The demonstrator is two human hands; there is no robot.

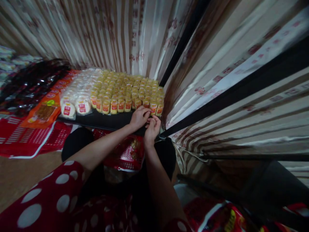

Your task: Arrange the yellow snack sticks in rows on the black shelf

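Both my hands meet in front of the right end of several rows of small yellow wrapped snack packs (121, 104). My left hand (139, 117) has its fingers bent and drawn together, with the tips close to the front packs. Just below and right of it, my right hand (153, 128) is curled, thumb and fingers pinched near the left fingertips. What lies between the fingers is too small and dim to make out. The packs stand upright on a black surface (101, 119), their red-and-yellow labels facing me.
Left of the yellow packs stand clear-wrapped round white snacks (83, 107), an orange packet (45, 108) and dark shiny packages (29, 87). Red baskets lie below, one (126, 154) between my knees. A striped curtain (116, 35) and black poles (231, 88) close in behind and right.
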